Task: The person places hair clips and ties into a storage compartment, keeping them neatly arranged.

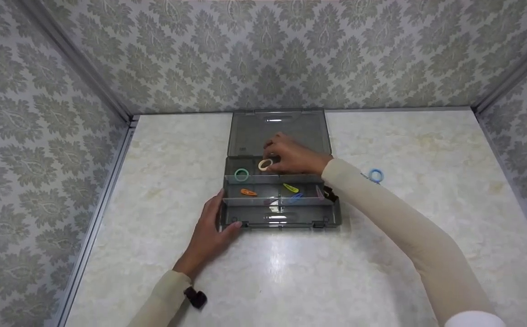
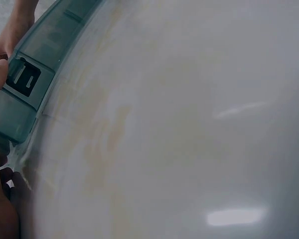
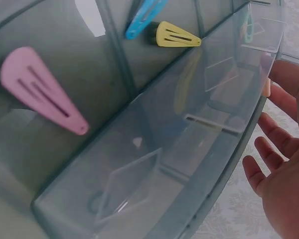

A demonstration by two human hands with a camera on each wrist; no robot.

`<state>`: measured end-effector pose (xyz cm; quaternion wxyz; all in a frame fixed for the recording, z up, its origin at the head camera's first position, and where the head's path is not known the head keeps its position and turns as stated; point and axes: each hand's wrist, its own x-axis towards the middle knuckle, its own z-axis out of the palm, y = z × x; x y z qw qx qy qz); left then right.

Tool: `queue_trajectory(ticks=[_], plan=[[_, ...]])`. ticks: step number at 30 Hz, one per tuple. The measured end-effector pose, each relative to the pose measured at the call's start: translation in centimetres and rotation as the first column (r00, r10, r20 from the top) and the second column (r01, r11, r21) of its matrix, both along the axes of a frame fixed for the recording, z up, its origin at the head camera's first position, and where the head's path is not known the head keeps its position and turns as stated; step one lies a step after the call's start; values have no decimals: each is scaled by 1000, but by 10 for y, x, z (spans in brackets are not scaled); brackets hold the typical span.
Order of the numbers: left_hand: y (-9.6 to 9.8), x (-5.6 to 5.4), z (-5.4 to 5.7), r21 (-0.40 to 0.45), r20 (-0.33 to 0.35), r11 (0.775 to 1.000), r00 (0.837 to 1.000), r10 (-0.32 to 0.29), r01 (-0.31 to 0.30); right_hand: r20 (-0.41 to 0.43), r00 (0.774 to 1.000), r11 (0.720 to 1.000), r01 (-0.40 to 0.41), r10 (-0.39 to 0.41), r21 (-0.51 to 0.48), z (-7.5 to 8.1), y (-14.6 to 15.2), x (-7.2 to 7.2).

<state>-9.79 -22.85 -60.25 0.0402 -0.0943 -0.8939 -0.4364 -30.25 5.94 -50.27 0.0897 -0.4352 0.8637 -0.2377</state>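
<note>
A dark translucent organizer box (image 1: 281, 225) lies on the table, divided into three long rows, its lid (image 1: 249, 131) folded back. My right hand (image 1: 293, 154) reaches over the back row and pinches a cream hair tie (image 1: 263, 166) between thumb and fingers. To its left, a green hair tie (image 1: 241, 175) is in that same row. Snap hair clips lie in the middle row: orange (image 1: 248, 192), yellow (image 1: 291, 188), blue (image 3: 145, 17) and pink (image 3: 42, 89). My left hand (image 1: 211, 225) grips the box's front left corner, thumb on the front rim.
A blue hair tie (image 1: 376, 175) lies on the table right of the box, partly behind the right sleeve (image 1: 390, 218). Patterned walls (image 1: 268, 59) enclose the table (image 1: 177, 150) at the back and both sides. The lid reaches close to the back wall.
</note>
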Motion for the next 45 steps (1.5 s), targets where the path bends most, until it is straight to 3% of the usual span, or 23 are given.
queue_trajectory(ticks=[10, 22, 36, 45], plan=[[0, 0, 2, 12, 24, 1000, 1000, 11, -11, -17, 998, 998, -54, 54, -12, -3, -14, -5], [4, 3, 4, -6, 48, 999, 998, 35, -34, -40, 994, 991, -97, 101, 90, -5, -27, -4], [4, 2, 5, -10, 57, 999, 998, 32, -31, -49, 995, 981, -80, 90, 176, -3, -31, -1], [2, 1, 4, -11, 46, 1000, 999, 29, -29, -53, 995, 987, -82, 90, 138, -2, -22, 1]])
